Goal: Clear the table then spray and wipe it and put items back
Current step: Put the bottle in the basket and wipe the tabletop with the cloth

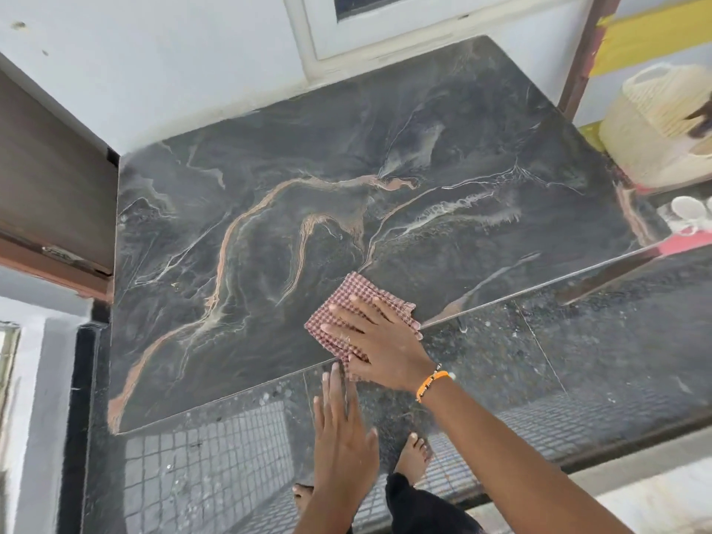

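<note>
The dark marble tabletop (308,167) with orange and white veins fills the middle of the view, and nothing stands on it. A folded red-and-white checked cloth (348,292) lies at the table's near right edge. My right hand (379,341), with an orange band on the wrist, presses flat on the cloth, the thumb at the cloth's lower edge. My left hand (341,429) is open with its fingers straight. Its fingertips touch or nearly touch the table's front edge just below the cloth, and it holds nothing.
A cream woven basket (655,129) sits on a shelf at the right, with white cups (687,208) below it. A brown post (585,52) rises at the table's far right corner. A wooden door (50,179) stands at the left, a window frame (385,36) behind. My bare foot (414,452) is on the dark floor.
</note>
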Action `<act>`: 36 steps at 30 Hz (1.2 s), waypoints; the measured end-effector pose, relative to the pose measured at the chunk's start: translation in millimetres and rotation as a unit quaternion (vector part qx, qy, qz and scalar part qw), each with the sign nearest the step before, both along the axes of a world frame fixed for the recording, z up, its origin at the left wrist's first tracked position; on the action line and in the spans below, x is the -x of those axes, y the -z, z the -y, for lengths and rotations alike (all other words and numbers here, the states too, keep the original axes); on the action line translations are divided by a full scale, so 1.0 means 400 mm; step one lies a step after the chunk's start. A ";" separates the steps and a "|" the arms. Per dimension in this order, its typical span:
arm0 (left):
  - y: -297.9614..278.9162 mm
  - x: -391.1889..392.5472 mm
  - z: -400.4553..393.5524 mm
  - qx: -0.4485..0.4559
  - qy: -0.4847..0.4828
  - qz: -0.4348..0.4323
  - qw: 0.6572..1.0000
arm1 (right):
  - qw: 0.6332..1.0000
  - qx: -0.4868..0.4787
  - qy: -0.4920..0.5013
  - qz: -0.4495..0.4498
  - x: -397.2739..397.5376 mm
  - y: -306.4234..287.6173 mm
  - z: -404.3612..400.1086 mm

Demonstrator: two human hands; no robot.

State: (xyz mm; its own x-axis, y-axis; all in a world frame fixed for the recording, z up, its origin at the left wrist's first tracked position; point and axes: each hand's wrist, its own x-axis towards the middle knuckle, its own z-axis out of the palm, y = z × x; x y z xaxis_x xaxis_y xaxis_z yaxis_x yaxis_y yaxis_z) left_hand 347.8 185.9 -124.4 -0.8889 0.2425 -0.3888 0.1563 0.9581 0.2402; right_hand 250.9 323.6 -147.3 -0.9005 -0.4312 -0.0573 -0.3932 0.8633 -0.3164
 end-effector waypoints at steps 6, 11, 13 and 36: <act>-0.031 0.034 -0.149 0.047 0.157 -0.055 0.985 | 0.995 -0.066 0.081 -0.002 -0.018 0.000 -0.319; -0.033 0.076 -0.245 0.036 0.197 -0.056 0.978 | 0.975 -0.066 0.212 0.011 -0.027 -0.008 -0.536; -0.020 0.087 -0.282 0.039 0.218 -0.043 0.974 | 0.963 -0.059 0.264 0.005 -0.030 -0.008 -0.607; -0.081 0.126 -0.564 -0.194 0.176 0.241 0.935 | 0.463 0.574 0.672 0.067 -0.098 -0.121 -0.796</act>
